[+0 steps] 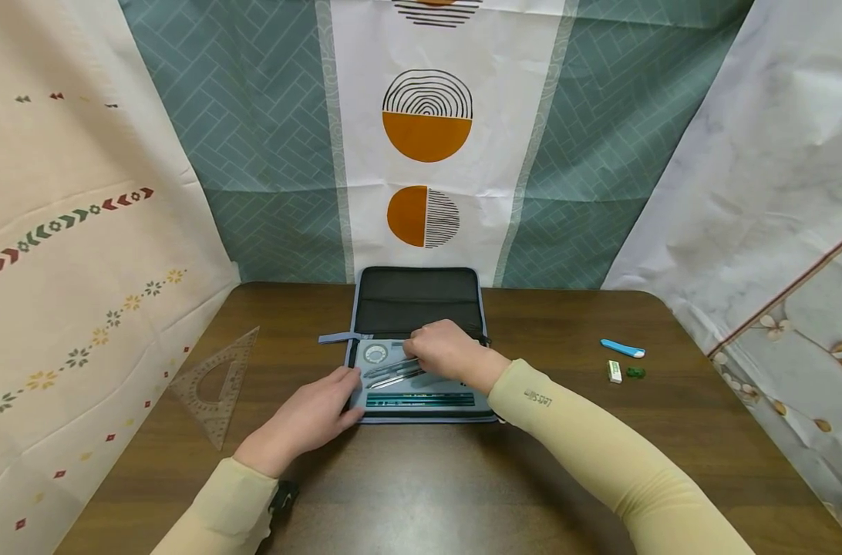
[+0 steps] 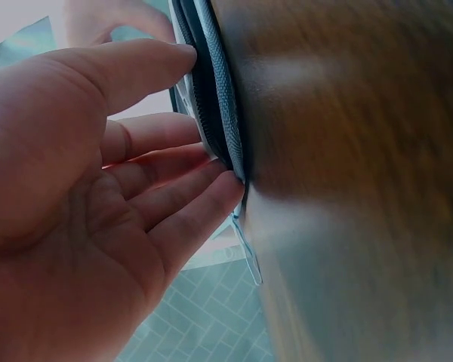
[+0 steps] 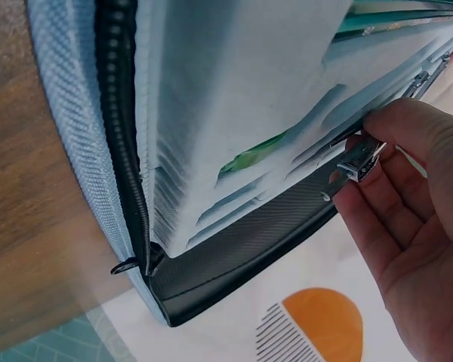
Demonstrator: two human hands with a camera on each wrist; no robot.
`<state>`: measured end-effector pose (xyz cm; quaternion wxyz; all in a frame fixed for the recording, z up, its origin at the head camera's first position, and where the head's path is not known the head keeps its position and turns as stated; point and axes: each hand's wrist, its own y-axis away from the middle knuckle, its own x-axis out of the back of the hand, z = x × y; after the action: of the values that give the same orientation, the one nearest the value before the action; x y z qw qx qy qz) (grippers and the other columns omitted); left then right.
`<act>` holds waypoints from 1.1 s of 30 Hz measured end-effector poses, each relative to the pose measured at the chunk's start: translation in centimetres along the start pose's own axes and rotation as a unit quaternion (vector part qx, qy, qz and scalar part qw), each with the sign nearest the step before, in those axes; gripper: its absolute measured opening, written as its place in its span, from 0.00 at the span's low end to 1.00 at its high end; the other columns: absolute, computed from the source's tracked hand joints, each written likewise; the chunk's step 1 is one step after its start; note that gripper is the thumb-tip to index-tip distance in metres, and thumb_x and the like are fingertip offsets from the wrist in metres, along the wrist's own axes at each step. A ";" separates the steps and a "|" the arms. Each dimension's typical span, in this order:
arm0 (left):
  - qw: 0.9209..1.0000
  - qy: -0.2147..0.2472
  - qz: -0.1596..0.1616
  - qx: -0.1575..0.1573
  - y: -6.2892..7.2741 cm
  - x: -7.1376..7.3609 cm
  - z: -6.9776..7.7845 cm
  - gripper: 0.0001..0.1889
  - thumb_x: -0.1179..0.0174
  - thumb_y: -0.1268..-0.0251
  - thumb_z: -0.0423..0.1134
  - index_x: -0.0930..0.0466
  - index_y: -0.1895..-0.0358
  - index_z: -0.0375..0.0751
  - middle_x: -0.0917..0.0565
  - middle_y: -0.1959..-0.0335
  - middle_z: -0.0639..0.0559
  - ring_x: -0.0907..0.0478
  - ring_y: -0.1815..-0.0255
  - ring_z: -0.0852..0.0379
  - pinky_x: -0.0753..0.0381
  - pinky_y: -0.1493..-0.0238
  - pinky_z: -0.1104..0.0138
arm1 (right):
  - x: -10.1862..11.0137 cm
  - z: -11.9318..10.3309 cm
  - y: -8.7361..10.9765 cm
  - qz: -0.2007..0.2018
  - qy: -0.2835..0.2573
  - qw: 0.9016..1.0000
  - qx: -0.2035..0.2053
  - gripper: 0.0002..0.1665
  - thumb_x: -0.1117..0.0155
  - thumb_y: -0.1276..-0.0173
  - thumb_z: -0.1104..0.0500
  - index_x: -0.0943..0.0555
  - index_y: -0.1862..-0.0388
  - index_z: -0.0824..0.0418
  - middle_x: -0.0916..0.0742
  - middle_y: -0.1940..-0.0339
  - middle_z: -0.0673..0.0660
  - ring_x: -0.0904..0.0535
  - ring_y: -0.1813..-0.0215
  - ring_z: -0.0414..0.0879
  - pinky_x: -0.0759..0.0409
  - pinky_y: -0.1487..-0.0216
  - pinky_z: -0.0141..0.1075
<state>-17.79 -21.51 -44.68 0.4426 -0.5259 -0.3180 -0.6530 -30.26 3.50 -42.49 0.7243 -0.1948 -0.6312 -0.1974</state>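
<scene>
A zipped geometry case (image 1: 419, 304) lies unfolded on the table, its pale blue tray (image 1: 393, 412) nearest me. My right hand (image 1: 445, 351) is above the tray. In the right wrist view, its thumb and fingers pinch the metal head of a compass (image 3: 359, 157), whose legs (image 1: 393, 378) slant left over the tray. My left hand (image 1: 317, 412) touches the case's left edge, with fairly straight fingers (image 2: 200, 207) against the zipped side and the thumb (image 2: 155, 68) at the rim. Dark green pencils (image 1: 421, 400) and a round white disc (image 1: 375, 354) sit in the tray.
A clear set square (image 1: 216, 385) lies to the left on the wooden table (image 1: 421, 486). Towards the right are a blue cutter knife (image 1: 622, 348), a small eraser (image 1: 614, 371) and a small green object (image 1: 636, 372). A zip strap (image 1: 334, 338) sticks out leftward from the case.
</scene>
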 end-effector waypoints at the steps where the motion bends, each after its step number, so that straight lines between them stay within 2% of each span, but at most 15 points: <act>1: 1.000 0.001 -0.001 0.001 0.0 0.0 0.0 0.28 0.25 0.25 0.43 0.22 0.30 0.31 0.18 0.38 0.39 0.18 0.52 0.52 0.12 0.46 0.54 | 0.0 0.0 0.0 0.001 0.000 1.000 0.000 0.11 0.28 0.23 0.68 0.07 0.53 0.52 0.08 0.60 0.49 0.14 0.61 0.42 0.15 0.57 0.37; 10: 1.000 0.001 0.003 -0.002 0.0 0.0 -0.1 0.27 0.25 0.25 0.42 0.22 0.31 0.32 0.17 0.38 0.40 0.18 0.52 0.52 0.13 0.46 0.54 | 0.1 -0.1 -0.3 -0.008 0.013 1.000 0.004 0.11 0.29 0.21 0.67 0.07 0.55 0.51 0.09 0.62 0.48 0.16 0.62 0.42 0.18 0.59 0.35; 16: 1.000 0.003 0.003 -0.002 0.0 -0.1 -0.1 0.27 0.25 0.25 0.42 0.22 0.31 0.32 0.17 0.39 0.40 0.19 0.53 0.52 0.13 0.48 0.55 | 0.2 0.0 -0.4 -0.018 0.003 1.000 -0.004 0.12 0.26 0.22 0.65 0.07 0.47 0.49 0.07 0.56 0.47 0.15 0.60 0.41 0.16 0.54 0.34; 21: 1.000 0.004 0.005 -0.004 0.1 -0.1 -0.1 0.27 0.25 0.25 0.42 0.22 0.32 0.33 0.17 0.41 0.41 0.20 0.55 0.53 0.13 0.49 0.56 | -0.3 0.1 -0.1 0.003 -0.002 1.000 -0.004 0.12 0.22 0.25 0.64 0.08 0.48 0.49 0.08 0.56 0.47 0.14 0.58 0.40 0.15 0.54 0.34; 27: 1.000 0.012 0.003 -0.001 0.1 0.0 0.0 0.27 0.25 0.25 0.43 0.21 0.32 0.34 0.17 0.40 0.42 0.20 0.55 0.53 0.13 0.48 0.55 | -0.7 0.4 0.4 0.039 0.009 0.999 0.017 0.08 0.23 0.24 0.63 0.07 0.55 0.49 0.10 0.60 0.47 0.14 0.59 0.42 0.16 0.59 0.35; 33: 1.000 0.004 0.008 -0.004 0.1 0.0 -0.1 0.26 0.25 0.25 0.43 0.21 0.33 0.34 0.17 0.40 0.42 0.20 0.55 0.53 0.12 0.49 0.56 | -0.7 0.7 1.0 0.053 -0.003 0.998 0.025 0.09 0.24 0.23 0.63 0.06 0.58 0.48 0.10 0.61 0.47 0.15 0.61 0.41 0.16 0.59 0.35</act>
<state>-17.72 -21.66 -44.69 0.4471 -0.5276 -0.3092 -0.6528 -30.41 4.71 -43.13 0.7367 -0.2103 -0.6266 -0.1429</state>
